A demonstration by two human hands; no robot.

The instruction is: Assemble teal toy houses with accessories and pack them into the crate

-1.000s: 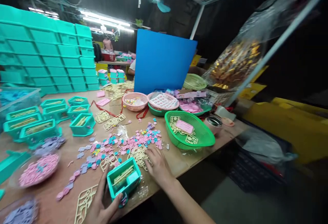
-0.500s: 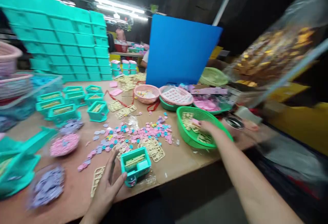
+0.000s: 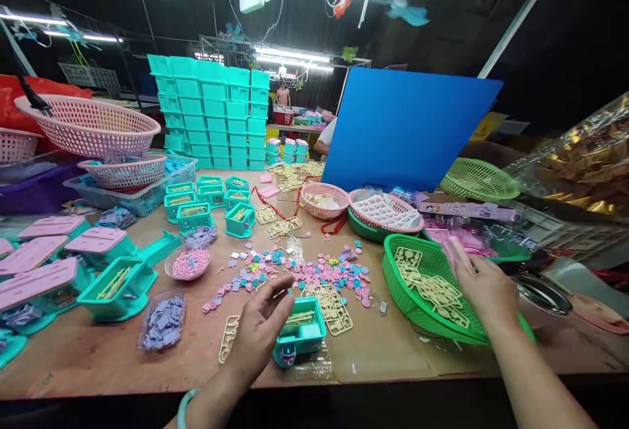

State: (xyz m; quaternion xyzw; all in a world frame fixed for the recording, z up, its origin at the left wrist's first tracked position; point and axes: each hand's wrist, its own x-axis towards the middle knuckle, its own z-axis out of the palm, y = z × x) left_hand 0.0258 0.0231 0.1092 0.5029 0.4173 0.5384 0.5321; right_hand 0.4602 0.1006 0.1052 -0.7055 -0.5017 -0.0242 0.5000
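My left hand (image 3: 260,327), fingers apart and holding nothing, hovers beside a teal toy box (image 3: 307,334) with cream plastic pieces inside. My right hand (image 3: 486,288) is closed on a flat pink plastic piece (image 3: 456,253), blurred by motion, over a green basket (image 3: 410,301). Cream plastic part frames (image 3: 435,290) lie in that basket. Between my hands, another cream frame (image 3: 334,310) lies on the table near the teal box. Small pink, blue and lilac pieces (image 3: 314,273) are scattered behind it.
Several filled teal boxes (image 3: 240,219) stand at mid-left, before a tall stack of teal boxes (image 3: 211,114). A bowl of pink pieces (image 3: 188,262) and a tray of lilac pieces (image 3: 163,321) are at left. A blue board (image 3: 398,131) stands behind the pink baskets (image 3: 325,200).
The camera view has turned left and steadied. My right hand has lifted the pink piece up from inside the green basket. My left hand stays beside the teal box.
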